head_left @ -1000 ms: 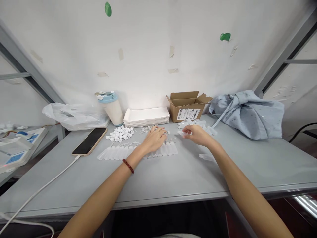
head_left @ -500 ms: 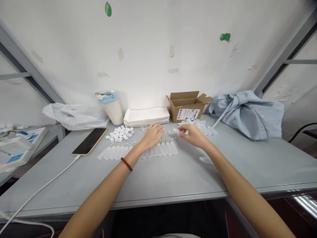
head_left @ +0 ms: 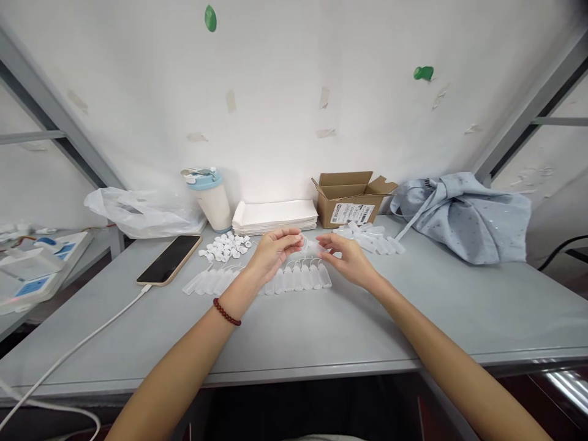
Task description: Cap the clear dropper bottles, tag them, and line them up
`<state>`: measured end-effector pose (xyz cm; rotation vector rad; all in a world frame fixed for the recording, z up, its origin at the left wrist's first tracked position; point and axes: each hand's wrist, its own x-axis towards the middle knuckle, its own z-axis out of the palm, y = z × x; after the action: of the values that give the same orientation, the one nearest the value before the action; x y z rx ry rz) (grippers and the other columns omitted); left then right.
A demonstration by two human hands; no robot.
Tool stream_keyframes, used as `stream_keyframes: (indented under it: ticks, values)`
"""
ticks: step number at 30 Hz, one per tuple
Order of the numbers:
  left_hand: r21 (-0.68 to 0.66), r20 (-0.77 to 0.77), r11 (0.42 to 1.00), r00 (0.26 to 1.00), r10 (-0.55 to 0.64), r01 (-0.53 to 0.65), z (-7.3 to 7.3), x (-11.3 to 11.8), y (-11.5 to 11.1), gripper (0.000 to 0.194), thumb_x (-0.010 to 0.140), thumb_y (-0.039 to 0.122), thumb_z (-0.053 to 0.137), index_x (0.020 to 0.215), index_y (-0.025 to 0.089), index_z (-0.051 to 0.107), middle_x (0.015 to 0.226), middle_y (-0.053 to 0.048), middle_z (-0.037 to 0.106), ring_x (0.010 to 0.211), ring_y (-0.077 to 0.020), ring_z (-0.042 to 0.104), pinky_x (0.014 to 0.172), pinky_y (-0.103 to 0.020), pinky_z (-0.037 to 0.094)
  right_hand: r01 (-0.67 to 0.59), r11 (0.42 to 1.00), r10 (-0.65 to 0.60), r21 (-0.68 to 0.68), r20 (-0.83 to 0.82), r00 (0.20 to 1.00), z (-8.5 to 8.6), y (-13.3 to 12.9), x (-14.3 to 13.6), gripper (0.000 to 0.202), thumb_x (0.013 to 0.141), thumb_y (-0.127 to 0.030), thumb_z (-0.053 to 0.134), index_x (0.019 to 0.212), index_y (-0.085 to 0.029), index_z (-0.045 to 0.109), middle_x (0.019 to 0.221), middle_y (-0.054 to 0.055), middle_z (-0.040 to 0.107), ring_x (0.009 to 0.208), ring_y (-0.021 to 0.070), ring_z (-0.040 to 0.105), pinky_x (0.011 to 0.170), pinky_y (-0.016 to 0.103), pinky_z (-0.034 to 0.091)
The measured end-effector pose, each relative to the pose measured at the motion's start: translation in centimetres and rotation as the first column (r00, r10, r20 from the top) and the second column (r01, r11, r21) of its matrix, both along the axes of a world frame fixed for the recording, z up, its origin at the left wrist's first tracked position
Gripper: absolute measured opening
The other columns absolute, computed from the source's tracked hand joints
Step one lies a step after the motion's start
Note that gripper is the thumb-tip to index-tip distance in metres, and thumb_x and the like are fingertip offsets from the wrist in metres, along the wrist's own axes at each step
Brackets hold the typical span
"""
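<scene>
My left hand (head_left: 274,252) is closed in a pinch on a thin pale cord, partly hidden by the fingers. Facing it, my right hand (head_left: 348,260) pinches a small translucent plastic sleeve (head_left: 313,247), whose end almost meets the left fingertips. I cannot make out whether cord and sleeve are joined. Below both hands lies a row of similar translucent sleeves (head_left: 306,279) with white cords at their tops. A pile of small white caps (head_left: 225,247) sits left of my left hand. More loose sleeves (head_left: 374,240) are heaped beyond my right hand.
A phone (head_left: 169,261) on a charging cable lies at left, with a plastic bag (head_left: 142,214) behind it. Along the wall stand a tumbler (head_left: 212,202), a stack of white paper (head_left: 275,215), an open cardboard box (head_left: 348,205) and a blue cloth bag (head_left: 468,217).
My left hand has lifted from the table and turned, now pinching the cord. My right hand has moved left with the sleeve, bringing the two hands close together.
</scene>
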<state>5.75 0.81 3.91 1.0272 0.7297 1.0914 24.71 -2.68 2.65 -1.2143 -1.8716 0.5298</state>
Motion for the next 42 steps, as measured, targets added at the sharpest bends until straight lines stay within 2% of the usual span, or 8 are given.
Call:
stream_keyframes:
  ticks: [4,9,17,23,29,33,36,42]
  values:
    - [-0.107,0.075,0.992,0.995,-0.059,0.067,0.0,0.1,-0.4,0.013,0.069,0.010,0.068,0.082,0.009,0.069,0.071,-0.004,0.065,0.070,-0.0104,0.061,0.078,-0.026,0.051,-0.025,1.000,0.025,0.015,-0.031,0.999,0.1,-0.3,-0.3,0.031,0.080,-0.028,0.058,0.110,-0.021,0.058,0.096,0.007,0.067,0.089,0.0206,0.065,0.078,0.037,0.053]
    - [-0.149,0.142,0.982,0.986,-0.092,0.113,0.2,0.4,-0.7,0.005,0.070,0.007,0.065,0.073,0.008,0.069,0.069,-0.002,0.060,0.066,-0.0077,0.057,0.071,-0.021,0.050,-0.022,0.998,0.021,0.054,0.007,1.000,0.2,-0.5,-0.4,0.027,0.080,-0.027,0.058,0.107,-0.021,0.060,0.099,0.007,0.068,0.087,0.0205,0.065,0.076,0.036,0.053]
    - [-0.101,0.026,0.994,0.999,-0.027,0.030,-0.2,0.5,-0.7,0.009,0.068,0.014,0.069,0.075,0.011,0.070,0.072,-0.002,0.063,0.069,-0.0090,0.058,0.077,-0.025,0.049,-0.030,0.990,0.025,0.136,0.041,0.999,-0.1,-0.4,-0.4,0.025,0.081,-0.027,0.058,0.105,-0.022,0.062,0.098,0.007,0.069,0.086,0.0208,0.064,0.075,0.036,0.053]
    - [-0.084,-0.013,0.994,0.997,-0.072,0.071,-0.4,0.6,-0.8,0.013,0.066,0.022,0.074,0.068,0.011,0.068,0.068,-0.002,0.061,0.067,-0.0096,0.056,0.072,-0.025,0.048,-0.041,0.977,0.024,0.209,0.085,0.996,-0.2,-0.4,-0.5,0.027,0.083,-0.027,0.056,0.110,-0.024,0.060,0.096,0.007,0.068,0.084,0.0201,0.063,0.077,0.037,0.052]
    - [-0.065,-0.058,0.998,0.998,-0.027,0.023,-0.2,0.6,-1.3,0.019,0.066,0.025,0.074,0.079,0.013,0.068,0.071,-0.001,0.062,0.064,-0.0088,0.057,0.068,-0.025,0.046,-0.062,0.974,0.043,0.219,0.091,0.995,-0.3,-0.6,-0.6,0.029,0.084,-0.025,0.054,0.113,-0.024,0.058,0.098,0.007,0.067,0.086,0.0197,0.062,0.073,0.034,0.052]
    - [0.024,-0.150,0.999,0.987,0.049,-0.046,0.2,0.8,-1.8,0.020,0.066,0.029,0.074,0.077,0.014,0.069,0.072,-0.001,0.062,0.061,-0.0094,0.056,0.064,-0.026,0.046,-0.056,0.978,0.047,0.199,0.051,0.998,-0.3,-0.6,-0.7,0.028,0.083,-0.026,0.056,0.112,-0.024,0.058,0.098,0.006,0.067,0.086,0.0193,0.063,0.073,0.033,0.053]
    - [0.159,-0.243,0.984,0.963,0.113,-0.076,0.3,0.9,-1.9,0.019,0.070,0.033,0.069,0.076,0.015,0.070,0.072,-0.001,0.063,0.061,-0.0104,0.055,0.059,-0.024,0.046,-0.049,0.987,0.049,0.153,0.002,0.999,-0.1,-0.8,-0.8,0.029,0.082,-0.026,0.057,0.111,-0.023,0.057,0.094,0.005,0.067,0.084,0.0185,0.064,0.074,0.032,0.053]
    - [0.502,-0.388,0.864,0.884,0.262,-0.036,-0.1,0.7,-2.1,0.021,0.076,0.032,0.062,0.086,0.015,0.071,0.076,-0.003,0.066,0.066,-0.0127,0.057,0.061,-0.023,0.048,-0.074,0.991,0.088,0.107,-0.138,0.987,0.0,-1.0,-1.1,0.028,0.082,-0.028,0.058,0.109,-0.022,0.056,0.082,0.003,0.065,0.078,0.0173,0.063,0.071,0.033,0.054]
